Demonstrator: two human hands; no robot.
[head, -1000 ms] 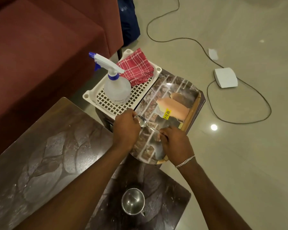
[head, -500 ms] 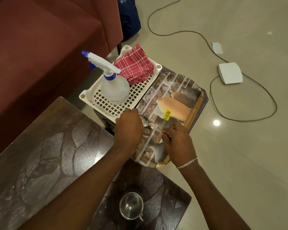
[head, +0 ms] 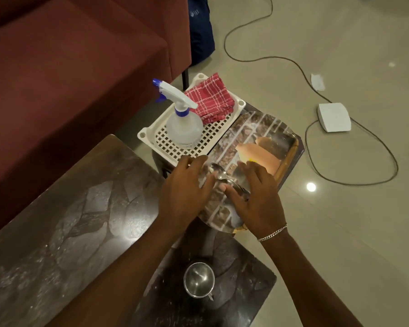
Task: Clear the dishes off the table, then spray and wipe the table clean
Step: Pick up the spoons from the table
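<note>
Left hand (head: 187, 192) and right hand (head: 257, 201), fingers straight and slightly spread, rest on a glossy brick-patterned tray (head: 257, 128), steel spoon (head: 219, 172) between them

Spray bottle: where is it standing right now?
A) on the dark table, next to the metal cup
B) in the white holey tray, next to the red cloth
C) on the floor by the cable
B: the spray bottle stands in the white tray, beside the red cloth.

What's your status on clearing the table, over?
Left hand and right hand open over printed tray. Spoon lies on tray between them. Steel cup left on table. Nothing blocking.
</note>
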